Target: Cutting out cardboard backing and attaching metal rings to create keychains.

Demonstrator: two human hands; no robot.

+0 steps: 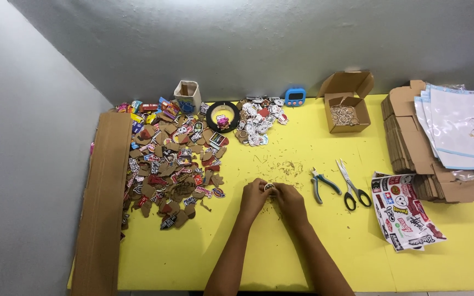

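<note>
My left hand (254,198) and my right hand (288,200) meet over the middle of the yellow table (204,241). Together they pinch a small round sticker-faced piece (270,187) between the fingertips. Fine brown scraps (281,167) lie scattered just beyond the hands. To the right of my right hand lie blue-handled pliers (321,184) and black-handled scissors (352,185).
A big heap of cardboard cut-outs with stickers (171,164) fills the left side, beside a long cardboard strip (102,203). At the back stand a tape roll (223,116), a small cup-like box (188,96), a blue timer (295,96) and an open box of metal rings (346,109). Sticker sheets (404,211), flat cardboard and white bags (456,129) lie right.
</note>
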